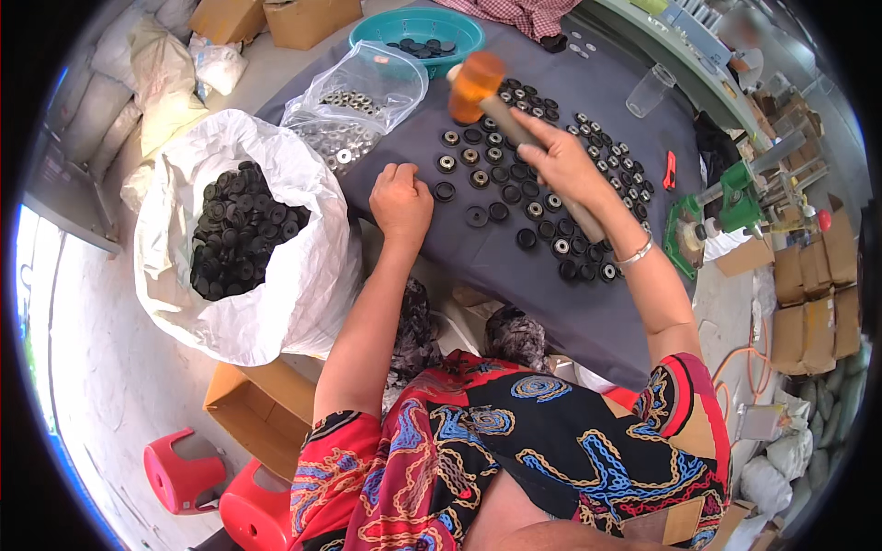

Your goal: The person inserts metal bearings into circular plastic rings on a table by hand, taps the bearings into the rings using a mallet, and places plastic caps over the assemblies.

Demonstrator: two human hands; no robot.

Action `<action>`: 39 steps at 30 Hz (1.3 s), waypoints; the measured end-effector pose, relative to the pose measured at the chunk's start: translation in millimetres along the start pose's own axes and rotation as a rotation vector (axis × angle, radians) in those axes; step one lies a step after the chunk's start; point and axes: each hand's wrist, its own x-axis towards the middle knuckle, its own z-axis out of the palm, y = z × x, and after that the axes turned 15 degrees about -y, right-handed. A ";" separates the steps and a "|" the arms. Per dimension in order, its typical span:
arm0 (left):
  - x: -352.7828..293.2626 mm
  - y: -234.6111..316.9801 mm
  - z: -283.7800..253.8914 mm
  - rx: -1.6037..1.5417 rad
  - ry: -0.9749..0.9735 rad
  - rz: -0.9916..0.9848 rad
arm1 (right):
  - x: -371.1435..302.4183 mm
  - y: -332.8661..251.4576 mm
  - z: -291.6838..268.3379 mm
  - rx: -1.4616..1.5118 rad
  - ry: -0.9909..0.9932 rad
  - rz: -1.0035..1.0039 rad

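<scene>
My right hand (568, 163) is wrapped round the handle of a mallet (476, 89) with an orange head. The mallet is above the far part of the dark-covered table (514, 312), its handle slanting back under my forearm. Below it stand many round black caps (511, 194), several with a metal ring-shaped insert (535, 210) in the middle. My left hand (401, 197) is closed in a fist at the table's left edge, beside the caps. Anything inside its fingers is hidden.
Left of the table stands a white sack (312, 216) of black caps. Clear bags (395, 78) of metal parts and a teal basin (363, 37) lie at the back. A red cutter (670, 171), a clear jar (650, 90) and a green press (684, 237) are rightward.
</scene>
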 end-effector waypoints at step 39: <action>-1.3 1.4 0.6 0.024 -0.014 0.003 | -25.5 8.0 43.7 -0.217 -0.104 -0.002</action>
